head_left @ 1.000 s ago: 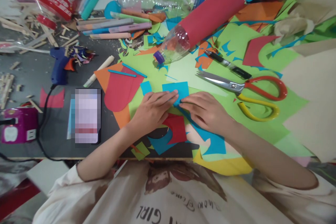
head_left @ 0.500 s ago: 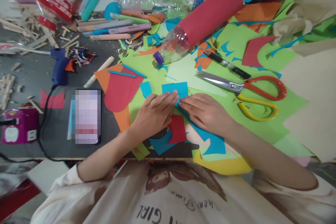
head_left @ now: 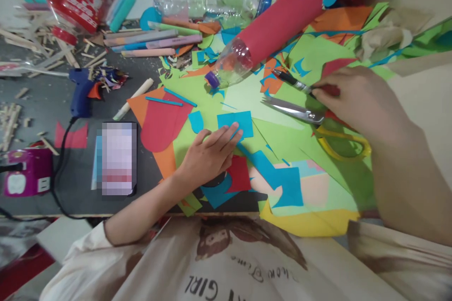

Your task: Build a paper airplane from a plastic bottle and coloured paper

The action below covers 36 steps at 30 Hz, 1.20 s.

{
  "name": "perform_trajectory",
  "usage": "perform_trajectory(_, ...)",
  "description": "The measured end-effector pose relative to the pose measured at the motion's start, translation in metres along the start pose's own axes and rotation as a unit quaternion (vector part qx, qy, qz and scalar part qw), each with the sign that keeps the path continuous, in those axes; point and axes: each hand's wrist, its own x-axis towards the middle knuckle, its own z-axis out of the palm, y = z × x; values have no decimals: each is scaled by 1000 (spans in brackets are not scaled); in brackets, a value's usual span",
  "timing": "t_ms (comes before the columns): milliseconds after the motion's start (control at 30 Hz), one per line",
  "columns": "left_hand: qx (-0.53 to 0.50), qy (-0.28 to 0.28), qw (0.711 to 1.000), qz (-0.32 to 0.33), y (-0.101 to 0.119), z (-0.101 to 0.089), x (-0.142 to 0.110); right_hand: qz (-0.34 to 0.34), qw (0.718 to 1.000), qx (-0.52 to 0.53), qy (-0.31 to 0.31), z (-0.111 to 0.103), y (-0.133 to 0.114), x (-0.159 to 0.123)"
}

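Observation:
My left hand [head_left: 212, 153] lies with its fingers stretched out, the fingertips resting on a small blue paper rectangle [head_left: 243, 122]. On the right, my right hand [head_left: 353, 94] reaches over the scissors, its thumb and fingers pinched at the rear end of a black-and-clear pen [head_left: 294, 81]. The pen still lies on the paper scraps. Below that hand are the scissors [head_left: 296, 112], with open-tipped metal blades and a yellow handle showing; the red handle is mostly hidden. A larger cut blue paper piece [head_left: 287, 181] sits nearer me, beside a red paper piece [head_left: 240, 174].
A clear bottle wrapped in red paper [head_left: 282, 19] lies behind the scraps. Farther left are several markers [head_left: 151, 37], a blue glue gun [head_left: 81, 91] with its cord, and wood sticks. A phone [head_left: 120, 157] lies left of my arm. Yellow paper [head_left: 310, 221] overhangs the front edge.
My right hand has left the blue paper and moved right and away from me to the pen. My left hand has stayed on the blue rectangle.

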Motion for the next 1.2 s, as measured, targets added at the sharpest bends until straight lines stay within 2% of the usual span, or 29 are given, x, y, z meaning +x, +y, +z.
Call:
perform_trajectory(100, -3, -5, 1000, -1, 0, 0, -1, -6, 999, 5, -41, -7, -7, -1)
perform_trajectory(167, -7, 0, 1000, 0, 0, 1, -1, 31, 998, 13, -60, -13, -11, -2)
perform_trajectory(233, -17, -1, 1000, -2, 0, 2, -1, 81, 995, 40, -50, -18, -12, -3)
perform_trajectory(300, -29, -9, 1000, -6, 0, 3, -1, 102, 985, 138, -12, -22, -12, -4)
perform_trajectory(333, -33, -12, 999, -7, 0, 4, -2, 93, 971, 220, 1, -23, -14, -5)
perform_trajectory(400, -38, -11, 999, -8, 0, 5, -2, 34, 916, 398, 27, -24, -20, -7)
perform_trajectory(467, -35, -4, 999, -7, 0, 5, -2, -24, 841, 532, 92, -25, -31, -8)
perform_trajectory(533, -25, 11, 1000, -3, 0, 5, -2, -14, 756, 623, 199, -25, -44, -8)
perform_trajectory(567, -18, 19, 1000, -2, 0, 4, -1, 5, 722, 654, 226, -25, -50, -8)
perform_trajectory(600, -13, 24, 1000, 0, 0, 3, -1, 28, 706, 669, 230, -25, -55, -8)
perform_trajectory(667, -9, 22, 1000, -2, 0, 2, -2, 58, 698, 675, 232, -24, -65, -9)
perform_trajectory(700, -10, 17, 1000, -4, 0, 2, -2, 62, 695, 673, 244, -22, -70, -10)
perform_trajectory(767, -11, 6, 1000, -9, 1, 1, -3, 39, 665, 695, 271, -16, -81, -13)
perform_trajectory(800, -10, 2, 1000, -11, 1, 1, -3, 30, 667, 706, 235, -12, -86, -15)
perform_trajectory(867, -9, -4, 1000, -14, 1, 1, -4, -7, 689, 711, 138, -1, -97, -19)
perform_trajectory(933, -12, -10, 1000, -18, 2, 2, -4, -60, 727, 682, 53, 11, -105, -20)
perform_trajectory(967, -14, -11, 1000, -20, 2, 3, -4, -81, 745, 661, 30, 17, -107, -20)
perform_trajectory(1100, -21, 15, 999, -21, 3, 5, -4, -139, 827, 545, 13, 33, -107, -14)
perform_trajectory(1200, -21, 30, 999, -21, 4, 5, -3, -189, 865, 465, 23, 36, -101, -11)
